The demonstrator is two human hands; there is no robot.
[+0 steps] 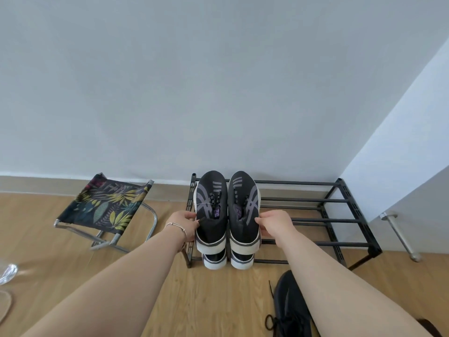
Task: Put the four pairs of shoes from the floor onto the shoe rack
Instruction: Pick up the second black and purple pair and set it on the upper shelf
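A black metal shoe rack (315, 220) with two tiers stands against the wall. A pair of black knit sneakers with grey stripes sits on the left end of its top tier, toes to the wall. My left hand (184, 222) grips the outer side of the left sneaker (211, 203). My right hand (273, 223) grips the outer side of the right sneaker (244, 203). A second pair with white soles (228, 260) rests on the lower tier right below, mostly hidden. A black lace-up shoe (290, 310) lies on the floor under my right forearm.
A folding stool with a leaf-print fabric seat (107, 205) stands left of the rack. A metal leg (401, 237) of white furniture is at the right. A clear plastic object (7, 273) lies at the left edge on the wooden floor.
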